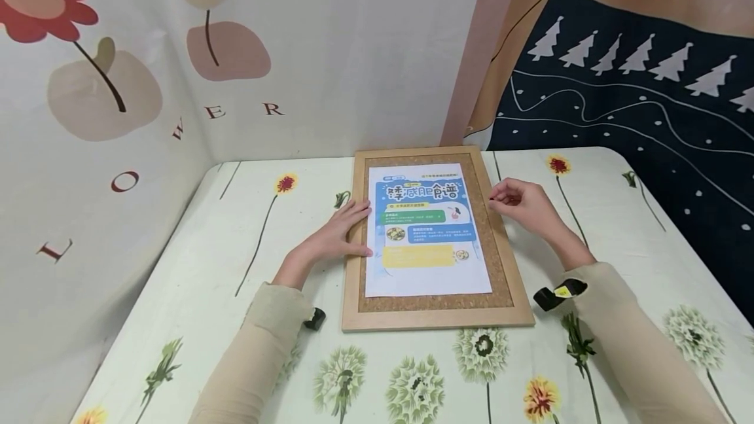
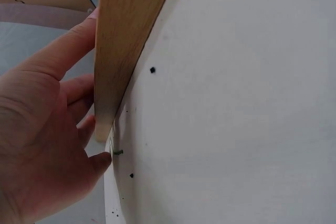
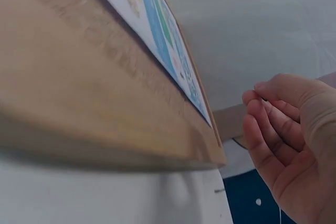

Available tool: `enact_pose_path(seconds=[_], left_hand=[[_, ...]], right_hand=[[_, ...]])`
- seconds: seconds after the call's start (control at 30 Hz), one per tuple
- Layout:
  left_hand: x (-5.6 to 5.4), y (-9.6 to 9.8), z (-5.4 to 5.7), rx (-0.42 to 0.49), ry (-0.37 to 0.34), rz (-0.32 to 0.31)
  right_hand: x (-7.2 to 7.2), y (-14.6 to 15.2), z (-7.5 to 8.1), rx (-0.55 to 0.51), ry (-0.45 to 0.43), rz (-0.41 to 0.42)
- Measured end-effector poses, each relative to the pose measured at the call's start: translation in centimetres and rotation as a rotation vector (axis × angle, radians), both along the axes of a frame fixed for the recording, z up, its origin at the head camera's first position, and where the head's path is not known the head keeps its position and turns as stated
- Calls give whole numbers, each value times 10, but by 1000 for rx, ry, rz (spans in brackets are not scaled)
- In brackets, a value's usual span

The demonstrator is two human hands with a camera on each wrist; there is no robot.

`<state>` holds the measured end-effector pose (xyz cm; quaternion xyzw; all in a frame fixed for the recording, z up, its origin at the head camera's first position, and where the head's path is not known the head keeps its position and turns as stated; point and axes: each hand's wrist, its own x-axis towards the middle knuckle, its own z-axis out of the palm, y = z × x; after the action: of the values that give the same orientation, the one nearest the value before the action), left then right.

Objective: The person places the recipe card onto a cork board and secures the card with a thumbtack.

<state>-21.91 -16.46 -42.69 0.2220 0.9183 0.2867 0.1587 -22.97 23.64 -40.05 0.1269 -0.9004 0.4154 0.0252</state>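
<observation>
Left hand [image 1: 331,235] splayed at the poster [image 1: 427,282], right hand [image 1: 525,209] pinching a dark speck [image 1: 491,199]; a left-hand nudge could skew the poster.

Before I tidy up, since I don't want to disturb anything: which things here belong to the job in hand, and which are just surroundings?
Job:
printed sheet
framed cork board beneath it
left hand, at the sheet's left edge
right hand, pinching a small dark thing, too small to identify

Surroundings:
flower-patterned table cover
lettered backdrop
</observation>
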Motion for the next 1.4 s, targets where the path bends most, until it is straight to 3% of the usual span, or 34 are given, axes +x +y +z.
enact_pose_path(seconds=[0.3,0.73,1.23,1.4], left_hand=[[3,0,2,-10,17,-13],[5,0,1,-20,10,-1],[5,2,3,-22,0,8],[5,2,3,-19,-5,12]], right_hand=[[-21,-29,6,-20,-10,4],[-47,-70,3,-34,-18,78],[-73,-98,-5,-26,-22,-1],[-80,-105,-8,-51,0,13]])
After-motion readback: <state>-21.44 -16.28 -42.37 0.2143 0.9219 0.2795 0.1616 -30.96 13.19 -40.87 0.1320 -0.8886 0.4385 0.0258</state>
